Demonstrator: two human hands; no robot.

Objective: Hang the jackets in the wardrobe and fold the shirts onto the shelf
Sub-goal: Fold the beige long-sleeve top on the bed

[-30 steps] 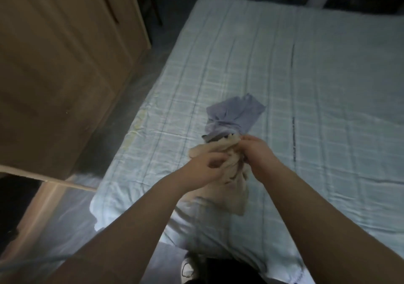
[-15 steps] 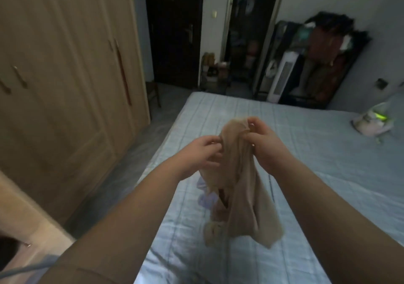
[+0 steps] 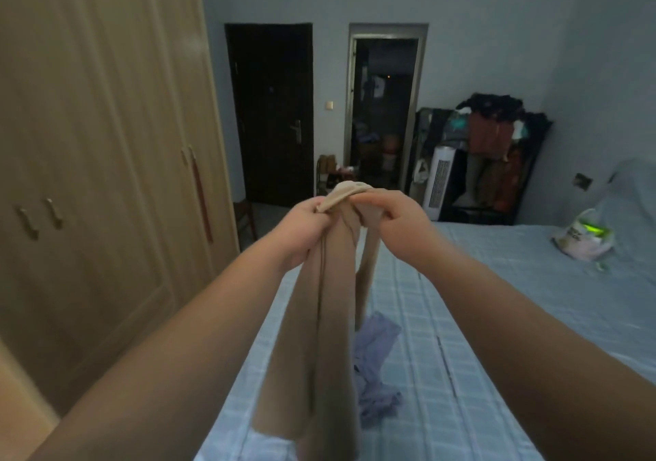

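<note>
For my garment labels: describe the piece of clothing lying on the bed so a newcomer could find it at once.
Start at the bed with the pale blue checked cover. Near its left edge lies a crumpled garment, partly behind the beige garment that the left hand and right hand hold up. It alone is lilac-blue and in neither hand.

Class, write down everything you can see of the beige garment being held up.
The beige garment looks like thin, soft cloth with a dark seam running down it. The left hand and right hand grip its bunched top edge, and it hangs down in long folds over the bed, reaching the picture's bottom edge.
</note>
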